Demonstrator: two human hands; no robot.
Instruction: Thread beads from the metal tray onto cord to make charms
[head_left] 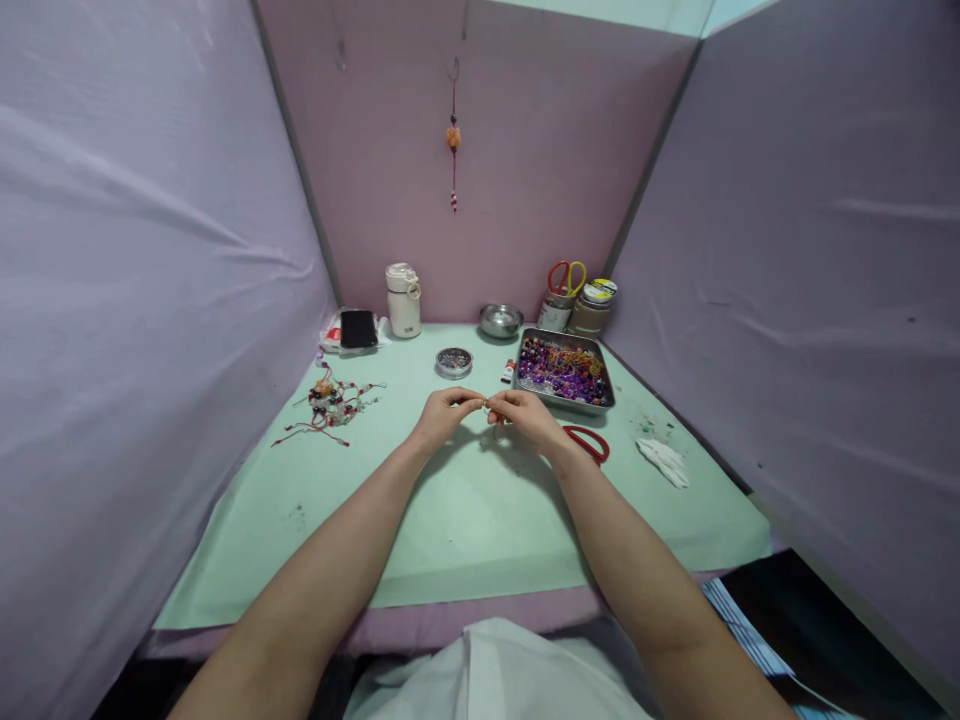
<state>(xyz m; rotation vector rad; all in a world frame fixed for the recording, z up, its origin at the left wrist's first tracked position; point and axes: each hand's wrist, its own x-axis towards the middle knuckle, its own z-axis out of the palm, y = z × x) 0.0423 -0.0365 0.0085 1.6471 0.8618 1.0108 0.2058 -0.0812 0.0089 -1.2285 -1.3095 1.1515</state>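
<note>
Forearms (354, 545) outstretched — yellowish piece (486, 404) pinched between left and right fingers (470, 404)

Bare hands (444, 414), bare forearms (367, 530); whitish garment (544, 680), vertical strip (484, 672) down front.

We reach both bare arms forward, our left forearm (352, 545) and right forearm (634, 545) slanting inward from either side. Our left hand (445, 413) and right hand (526, 416) come together at the fingertips, backs upward. On each, thumb and index finger close in a pinch; the right hand's other fingers curl beneath.
</note>
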